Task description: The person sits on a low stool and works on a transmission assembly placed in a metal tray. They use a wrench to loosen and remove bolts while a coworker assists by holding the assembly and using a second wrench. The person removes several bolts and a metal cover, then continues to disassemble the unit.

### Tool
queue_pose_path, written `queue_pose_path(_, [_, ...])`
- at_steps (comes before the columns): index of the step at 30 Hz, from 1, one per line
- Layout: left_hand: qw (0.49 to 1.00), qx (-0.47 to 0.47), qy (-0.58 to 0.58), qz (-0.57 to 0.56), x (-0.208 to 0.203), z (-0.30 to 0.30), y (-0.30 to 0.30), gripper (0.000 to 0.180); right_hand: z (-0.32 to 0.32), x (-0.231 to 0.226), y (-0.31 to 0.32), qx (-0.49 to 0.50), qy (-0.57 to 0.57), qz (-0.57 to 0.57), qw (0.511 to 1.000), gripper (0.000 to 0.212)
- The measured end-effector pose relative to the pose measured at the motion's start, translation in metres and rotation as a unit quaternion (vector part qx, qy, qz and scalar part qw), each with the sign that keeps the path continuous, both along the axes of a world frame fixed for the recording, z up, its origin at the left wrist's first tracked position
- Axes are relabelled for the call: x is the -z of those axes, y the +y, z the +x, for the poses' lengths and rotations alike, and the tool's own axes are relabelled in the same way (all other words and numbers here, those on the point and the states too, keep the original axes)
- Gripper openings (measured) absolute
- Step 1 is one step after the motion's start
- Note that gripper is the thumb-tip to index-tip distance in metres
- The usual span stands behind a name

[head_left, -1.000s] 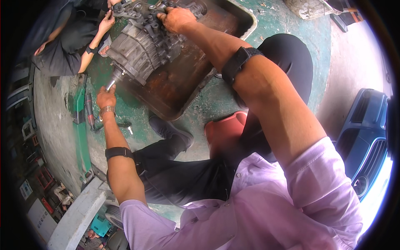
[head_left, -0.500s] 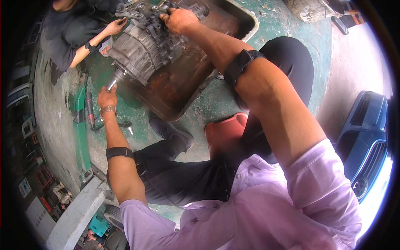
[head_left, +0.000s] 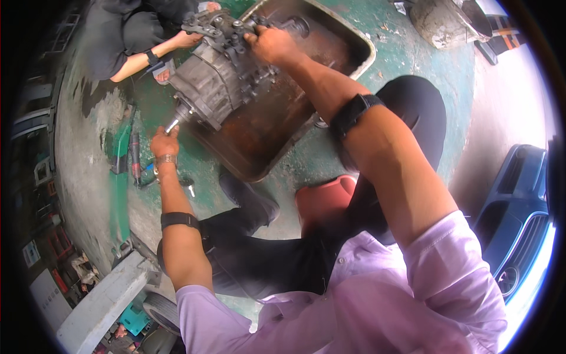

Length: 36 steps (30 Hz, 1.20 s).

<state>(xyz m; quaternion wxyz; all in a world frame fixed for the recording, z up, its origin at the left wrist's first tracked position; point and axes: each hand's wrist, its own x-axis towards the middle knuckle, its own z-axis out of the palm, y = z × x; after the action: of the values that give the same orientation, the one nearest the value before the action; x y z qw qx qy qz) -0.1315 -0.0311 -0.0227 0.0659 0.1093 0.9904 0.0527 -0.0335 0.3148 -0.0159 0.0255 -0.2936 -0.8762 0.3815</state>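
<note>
A grey metal gearbox lies tilted over a rusty, oily metal tray. From its near left end sticks out a bright shaft. My left hand is closed round the tip of that shaft. At the far right side, my right hand grips the gearbox among its bolts and levers; the fingertips are partly hidden. A co-worker's hand touches the gearbox's far left end, beside a dark flange.
A green metal beam with a red-and-black tool beside it lies left. A red plastic stool stands between my legs. A dirty bucket is far right, a blue car front at right. A co-worker crouches far left.
The view has shifted, so the scene sits slightly lower and further right. The co-worker's hand has come onto the gearbox's end. Both my hands keep their hold.
</note>
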Motion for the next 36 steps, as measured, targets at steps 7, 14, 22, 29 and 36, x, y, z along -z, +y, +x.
queue_pose_path(7, [1.0, -0.012, 0.009, -0.002, 0.009, -0.001, -0.005, 0.053, 0.003, -0.006, -0.002, 0.014, -0.01, 0.022, 1.0, 0.053])
queue_pose_path(14, [0.994, 0.036, 0.106, 0.017, 0.017, 0.002, -0.009, 0.04, 0.004, -0.003, -0.003, 0.02, 0.002, 0.056, 0.998, 0.053])
queue_pose_path(22, [0.993, 0.035, 0.106, -0.022, 0.014, 0.005, -0.006, 0.041, 0.007, -0.011, -0.005, 0.022, 0.014, 0.054, 0.998, 0.053])
queue_pose_path(29, [0.998, -0.001, 0.054, -0.024, 0.01, 0.008, -0.001, 0.035, 0.007, -0.014, -0.006, 0.02, 0.016, 0.045, 0.999, 0.051])
queue_pose_path(36, [0.999, -0.041, 0.019, -0.022, 0.011, 0.007, 0.0, 0.04, 0.006, -0.005, -0.004, 0.005, 0.024, 0.052, 0.998, 0.052])
